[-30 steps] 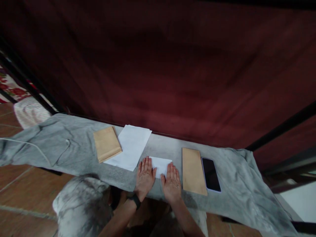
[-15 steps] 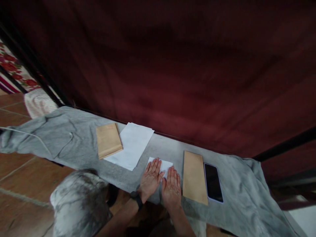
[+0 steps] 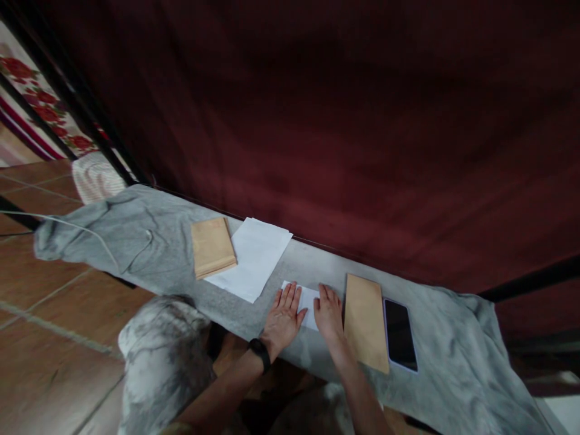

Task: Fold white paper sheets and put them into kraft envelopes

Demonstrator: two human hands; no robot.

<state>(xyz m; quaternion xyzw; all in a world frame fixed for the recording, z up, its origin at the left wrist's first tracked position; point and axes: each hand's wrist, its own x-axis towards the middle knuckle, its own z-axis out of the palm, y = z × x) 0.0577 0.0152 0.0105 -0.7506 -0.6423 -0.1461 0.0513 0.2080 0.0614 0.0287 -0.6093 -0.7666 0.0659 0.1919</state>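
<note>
A small piece of folded white paper (image 3: 308, 307) lies on the grey cloth between my two hands. My left hand (image 3: 283, 320) rests flat across its left side, fingers stretched out and the thumb apart. At the paper's right edge, my right hand (image 3: 329, 311) is closed, its fingers curled over that edge; the fingertips are partly hidden. A brown paper envelope (image 3: 366, 323) lies just right of my right hand.
A phone (image 3: 400, 334) lies beyond the envelope. To the left, a stack of brown envelopes (image 3: 212, 246) overlaps larger white sheets (image 3: 260, 254). A pale cable (image 3: 97, 234) crosses the grey cloth (image 3: 167, 241). A dark red curtain (image 3: 317, 151) hangs close behind.
My right hand has gone from lying flat to curled, and has moved up to the paper's right edge. My left hand stays flat on the paper. The view has shifted slightly.
</note>
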